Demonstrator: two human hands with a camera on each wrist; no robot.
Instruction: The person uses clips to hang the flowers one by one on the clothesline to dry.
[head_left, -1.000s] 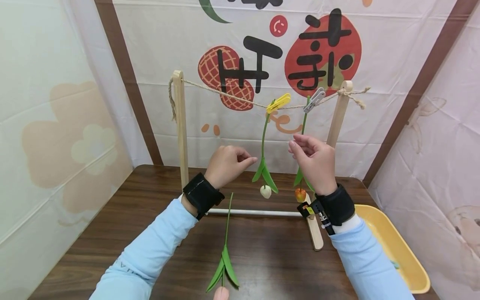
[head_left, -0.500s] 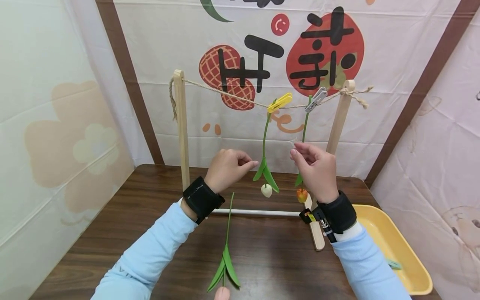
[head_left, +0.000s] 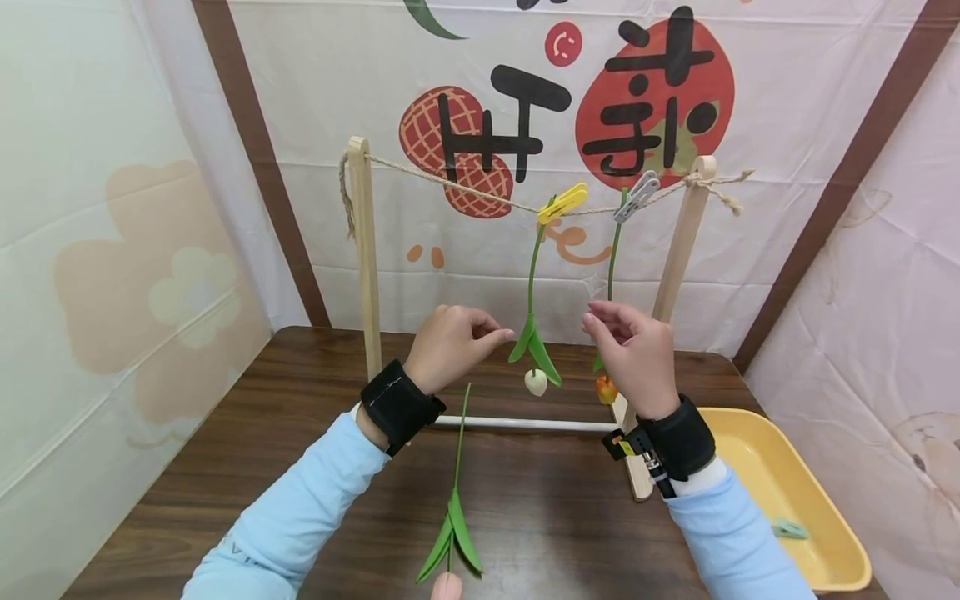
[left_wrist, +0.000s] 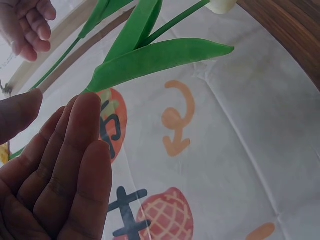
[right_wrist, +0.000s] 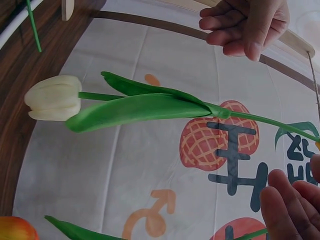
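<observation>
In the head view, a white tulip (head_left: 536,382) hangs head-down from a rope (head_left: 450,185), pinned by a yellow clothespin (head_left: 563,203). To its right an orange tulip (head_left: 606,388) hangs from a grey clothespin (head_left: 637,197). My left hand (head_left: 457,346) is just left of the white tulip's leaves, thumb apart from relaxed fingers, holding nothing. My right hand (head_left: 636,354) overlaps the orange tulip's leaves, its fingers loosely bent and empty. On the table lies a third tulip with a pink bloom (head_left: 447,586), partly cut off by the frame.
Two wooden posts, the left post (head_left: 365,258) and the right post (head_left: 682,242), carry the rope; a white rod (head_left: 525,424) joins them low down. At right stands a yellow tray (head_left: 828,492) with a pale green clothespin (head_left: 790,528) in it. A printed cloth (head_left: 465,287) hangs behind.
Both hands have lowered slightly, the right one more, away from the clothespins. The view has shifted a little, and the pale green clothespin in the tray shows more fully. The hung tulips remain pinned.
</observation>
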